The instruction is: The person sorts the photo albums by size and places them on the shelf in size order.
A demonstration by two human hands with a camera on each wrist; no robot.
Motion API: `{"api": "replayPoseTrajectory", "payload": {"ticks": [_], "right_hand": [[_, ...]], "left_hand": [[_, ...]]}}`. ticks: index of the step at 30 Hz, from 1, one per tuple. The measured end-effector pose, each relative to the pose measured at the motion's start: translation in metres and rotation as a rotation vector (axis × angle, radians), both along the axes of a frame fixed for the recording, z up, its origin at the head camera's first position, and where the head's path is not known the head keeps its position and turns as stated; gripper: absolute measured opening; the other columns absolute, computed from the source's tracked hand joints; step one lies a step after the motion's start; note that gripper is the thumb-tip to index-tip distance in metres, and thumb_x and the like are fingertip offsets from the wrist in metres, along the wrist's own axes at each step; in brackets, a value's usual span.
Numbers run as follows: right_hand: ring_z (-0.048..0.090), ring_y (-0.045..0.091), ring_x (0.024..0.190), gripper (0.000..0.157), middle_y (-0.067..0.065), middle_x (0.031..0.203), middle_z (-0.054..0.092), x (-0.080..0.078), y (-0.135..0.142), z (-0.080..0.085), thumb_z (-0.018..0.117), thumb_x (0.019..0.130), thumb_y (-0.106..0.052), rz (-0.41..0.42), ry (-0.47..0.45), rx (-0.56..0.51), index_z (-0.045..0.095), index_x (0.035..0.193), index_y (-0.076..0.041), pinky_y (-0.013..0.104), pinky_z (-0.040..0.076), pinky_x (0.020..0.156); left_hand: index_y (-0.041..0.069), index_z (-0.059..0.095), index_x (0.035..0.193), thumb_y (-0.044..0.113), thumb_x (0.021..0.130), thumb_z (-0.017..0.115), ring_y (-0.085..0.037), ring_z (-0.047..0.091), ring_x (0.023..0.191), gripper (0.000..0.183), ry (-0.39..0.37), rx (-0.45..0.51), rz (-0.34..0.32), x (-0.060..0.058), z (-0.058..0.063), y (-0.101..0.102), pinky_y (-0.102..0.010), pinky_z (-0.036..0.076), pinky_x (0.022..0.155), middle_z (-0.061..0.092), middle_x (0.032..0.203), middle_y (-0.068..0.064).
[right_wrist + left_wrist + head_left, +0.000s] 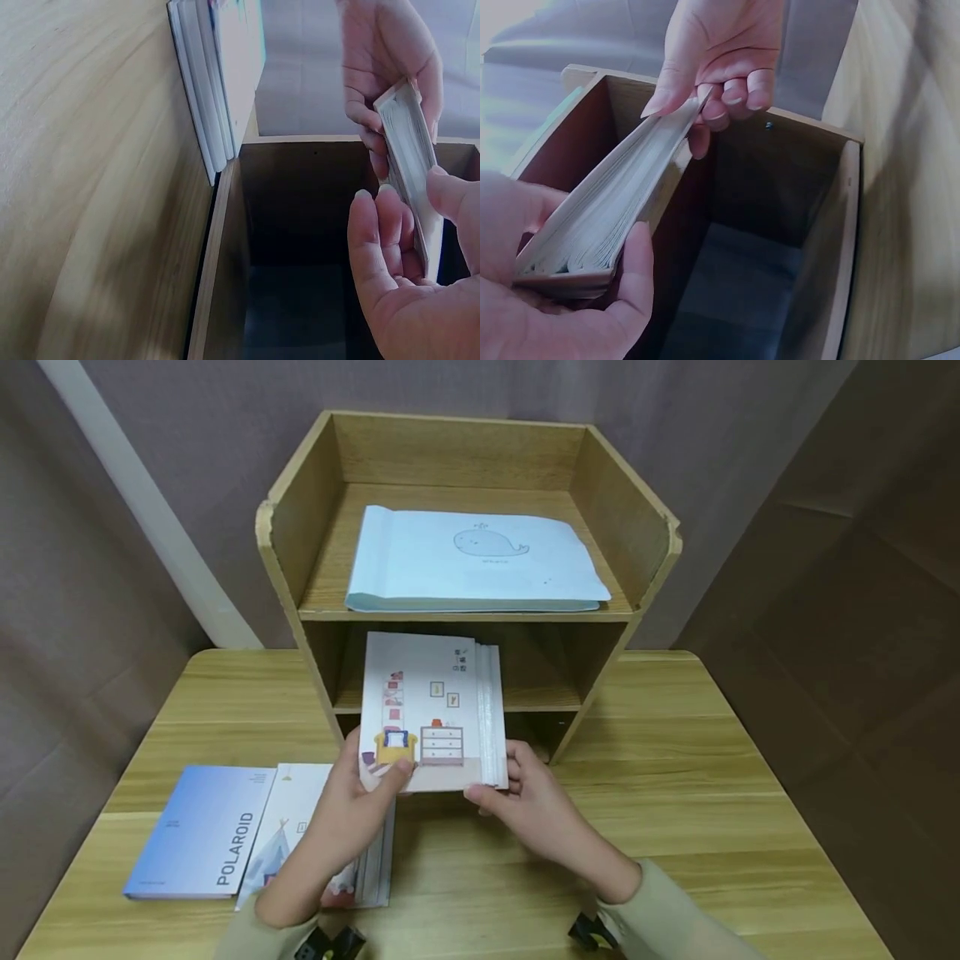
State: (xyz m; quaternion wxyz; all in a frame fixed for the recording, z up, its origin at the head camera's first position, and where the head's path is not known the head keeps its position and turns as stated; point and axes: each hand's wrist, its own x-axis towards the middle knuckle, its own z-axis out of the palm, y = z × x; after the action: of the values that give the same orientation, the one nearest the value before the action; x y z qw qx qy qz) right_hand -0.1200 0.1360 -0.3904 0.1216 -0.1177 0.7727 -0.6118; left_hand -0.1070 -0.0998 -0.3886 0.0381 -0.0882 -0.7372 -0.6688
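A white photo album [427, 693], its cover printed with a yellow sofa and a chest of drawers, is held in front of the wooden shelf's middle compartment. My left hand [367, 785] grips its near left corner, thumb on the cover. At the near right corner my right hand [532, 797] pinches the edge by the silvery strip. In the left wrist view, the album's page edges [622, 187] show between the left hand [585, 307] and the right hand [724, 60]. The right wrist view shows the album [409, 142] tilted between both hands, fingers beneath it.
The wooden shelf [457, 617] stands at the table's back. On its top board lies a light-blue book [420, 560] with a whale drawing. A blue POLAROID album [202, 831] and a white album with a tent picture [281, 835] lie on the table [675, 827] at left.
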Motion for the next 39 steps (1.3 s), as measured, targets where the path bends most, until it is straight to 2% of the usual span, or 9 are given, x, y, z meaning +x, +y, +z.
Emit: {"api": "replayPoseTrajectory", "payload": {"ticks": [3, 5, 9, 14, 21, 24, 29, 33, 39], "right_hand": [[0.067, 0.025, 0.084, 0.069, 0.011, 0.109, 0.067, 0.001, -0.002, 0.003, 0.075, 0.086, -0.020, -0.042, 0.001, 0.005, 0.035, 0.140, -0.006, 0.043, 0.057, 0.072], [0.067, 0.024, 0.083, 0.076, 0.010, 0.105, 0.068, 0.002, -0.004, 0.005, 0.077, 0.085, -0.022, -0.077, 0.015, 0.009, 0.031, 0.144, -0.009, 0.040, 0.058, 0.071], [0.067, 0.023, 0.081, 0.085, 0.007, 0.098, 0.068, 0.002, -0.007, 0.009, 0.077, 0.084, -0.028, -0.126, 0.065, 0.015, 0.025, 0.149, -0.014, 0.033, 0.057, 0.067], [0.064, 0.022, 0.073, 0.078, 0.006, 0.088, 0.067, 0.001, -0.012, 0.011, 0.077, 0.084, -0.030, -0.139, 0.119, 0.015, 0.031, 0.146, -0.017, 0.027, 0.052, 0.057], [0.064, 0.026, 0.074, 0.070, 0.008, 0.089, 0.066, -0.002, -0.020, 0.014, 0.076, 0.086, -0.026, -0.146, 0.112, -0.023, 0.036, 0.143, -0.016, 0.031, 0.056, 0.061], [0.063, 0.026, 0.072, 0.066, 0.008, 0.088, 0.066, -0.005, -0.023, 0.015, 0.076, 0.086, -0.027, -0.147, 0.112, -0.015, 0.038, 0.139, -0.013, 0.030, 0.055, 0.059], [0.062, 0.025, 0.068, 0.058, 0.005, 0.083, 0.066, -0.011, -0.024, 0.017, 0.075, 0.086, -0.029, -0.157, 0.141, 0.031, 0.043, 0.129, -0.007, 0.025, 0.049, 0.053], [0.061, 0.023, 0.066, 0.055, 0.004, 0.080, 0.066, -0.015, -0.025, 0.019, 0.075, 0.086, -0.030, -0.151, 0.152, 0.069, 0.045, 0.125, -0.006, 0.026, 0.049, 0.052], [0.061, 0.023, 0.066, 0.051, 0.004, 0.078, 0.067, -0.018, -0.026, 0.022, 0.076, 0.085, -0.030, -0.139, 0.150, 0.109, 0.045, 0.121, -0.008, 0.026, 0.049, 0.052]], "left_hand": [[0.012, 0.035, 0.143, 0.013, 0.093, 0.066, -0.021, 0.063, 0.100, 0.058, -0.008, 0.030, -0.022, 0.001, 0.003, -0.001, -0.031, 0.055, 0.081, 0.063, 0.119, -0.008], [0.014, 0.035, 0.144, 0.016, 0.093, 0.067, -0.022, 0.063, 0.103, 0.060, -0.008, 0.058, -0.019, 0.002, 0.005, -0.002, -0.031, 0.055, 0.081, 0.061, 0.121, -0.008], [0.016, 0.038, 0.144, 0.023, 0.092, 0.068, -0.021, 0.061, 0.105, 0.060, -0.005, 0.091, 0.029, 0.002, 0.006, -0.002, -0.028, 0.055, 0.079, 0.057, 0.125, -0.008], [0.015, 0.041, 0.142, 0.023, 0.094, 0.066, -0.020, 0.060, 0.105, 0.055, -0.003, 0.105, 0.067, 0.003, 0.008, -0.005, -0.026, 0.054, 0.079, 0.058, 0.125, -0.008], [0.017, 0.043, 0.142, 0.020, 0.094, 0.066, -0.020, 0.059, 0.101, 0.054, 0.004, 0.082, 0.109, 0.002, 0.009, -0.012, -0.023, 0.053, 0.077, 0.059, 0.125, -0.006], [0.017, 0.040, 0.145, 0.015, 0.094, 0.066, -0.021, 0.059, 0.108, 0.058, 0.019, 0.105, 0.103, 0.000, 0.008, -0.015, -0.025, 0.053, 0.083, 0.057, 0.128, -0.007], [0.014, 0.036, 0.147, 0.011, 0.091, 0.069, -0.021, 0.058, 0.111, 0.065, 0.028, 0.126, 0.087, -0.004, 0.005, -0.020, -0.025, 0.053, 0.085, 0.054, 0.132, -0.010], [0.009, 0.035, 0.147, 0.007, 0.088, 0.072, -0.018, 0.060, 0.109, 0.069, 0.021, 0.113, 0.088, -0.006, 0.003, -0.024, -0.025, 0.053, 0.084, 0.054, 0.130, -0.013], [0.006, 0.037, 0.144, 0.006, 0.086, 0.073, -0.016, 0.061, 0.096, 0.068, 0.038, 0.055, 0.119, -0.009, 0.000, -0.027, -0.021, 0.055, 0.075, 0.057, 0.124, -0.014]]}}
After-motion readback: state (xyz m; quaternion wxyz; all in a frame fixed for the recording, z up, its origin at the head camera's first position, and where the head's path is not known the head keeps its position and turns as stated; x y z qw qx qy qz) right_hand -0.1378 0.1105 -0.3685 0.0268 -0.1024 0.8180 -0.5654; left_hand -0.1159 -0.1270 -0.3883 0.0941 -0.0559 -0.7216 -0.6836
